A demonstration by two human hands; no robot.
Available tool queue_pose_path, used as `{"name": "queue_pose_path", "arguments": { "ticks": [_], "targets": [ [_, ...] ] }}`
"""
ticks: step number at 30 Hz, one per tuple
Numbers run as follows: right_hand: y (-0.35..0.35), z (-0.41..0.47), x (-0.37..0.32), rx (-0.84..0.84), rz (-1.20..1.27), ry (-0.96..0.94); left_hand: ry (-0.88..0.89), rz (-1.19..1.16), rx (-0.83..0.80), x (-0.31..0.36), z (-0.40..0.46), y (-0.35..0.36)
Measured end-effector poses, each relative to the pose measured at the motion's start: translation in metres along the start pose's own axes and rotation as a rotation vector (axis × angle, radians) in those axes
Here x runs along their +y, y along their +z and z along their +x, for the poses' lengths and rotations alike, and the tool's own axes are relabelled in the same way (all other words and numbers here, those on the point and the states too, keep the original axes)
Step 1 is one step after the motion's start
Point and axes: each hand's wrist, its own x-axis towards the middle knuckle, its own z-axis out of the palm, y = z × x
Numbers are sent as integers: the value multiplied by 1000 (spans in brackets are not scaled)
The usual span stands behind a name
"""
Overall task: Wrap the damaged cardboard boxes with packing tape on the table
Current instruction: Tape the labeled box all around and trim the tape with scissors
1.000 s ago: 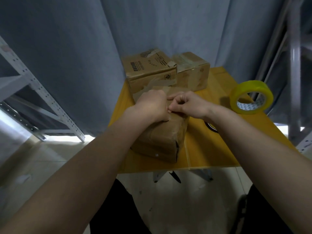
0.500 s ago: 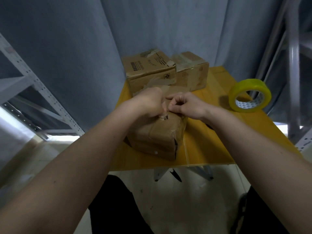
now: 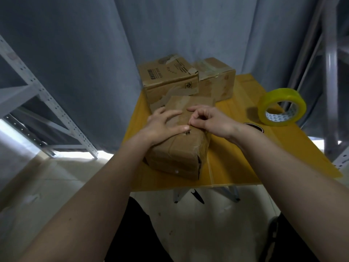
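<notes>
A dented brown cardboard box (image 3: 177, 154) lies on the yellow table (image 3: 236, 163), with old tape and a small hole (image 3: 188, 132) on its top. My left hand (image 3: 162, 125) lies spread on the box top, fingers straight, pressing down. My right hand (image 3: 211, 121) rests on the same top with curled fingers, its thumb tip against the surface beside the hole. Whether it pinches any tape is not visible. A yellow roll of packing tape (image 3: 281, 106) stands on edge at the table's right side, apart from both hands.
Two more taped cardboard boxes (image 3: 168, 78) (image 3: 217, 80) stand at the table's back, touching the near box. A dark ring (image 3: 254, 126) lies by my right wrist. Grey metal shelving (image 3: 37, 91) is at left, a metal rack (image 3: 330, 72) at right, a grey curtain behind.
My left hand has opened from a fist and now lies spread flat on the box top. My right hand has loosened slightly and stays by the hole.
</notes>
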Motion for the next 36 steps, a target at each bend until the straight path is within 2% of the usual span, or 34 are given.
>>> {"name": "queue_pose_path", "arguments": {
  "ticks": [3, 8, 17, 24, 26, 28, 32, 34, 36],
  "targets": [
    [5, 4, 3, 39, -48, -16, -20, 1, -155, 0, 1, -3],
    [8, 6, 4, 63, -45, -20, -56, -80, -236, -1, 9, -11],
    [14, 11, 10, 123, -152, -45, -136, 125, -164, 11, 10, 2],
    [13, 0, 3, 154, 162, 21, -104, 447, -130, 18, 6, 13],
    [10, -2, 1, 295, 260, 22, -123, 461, -129, 26, 9, 15],
    [0, -5, 4, 573, 248, 27, -111, 373, -57, 42, 13, 22],
    [-36, -16, 32, 1174, 87, 181, 98, 269, 87, 84, 18, 52],
    [-57, -24, 52, 1389, 91, 280, 164, 257, 51, 108, 25, 68],
    [-78, -30, 74, 1520, 99, 426, 158, 170, -33, 132, 33, 84]
  ]
}}
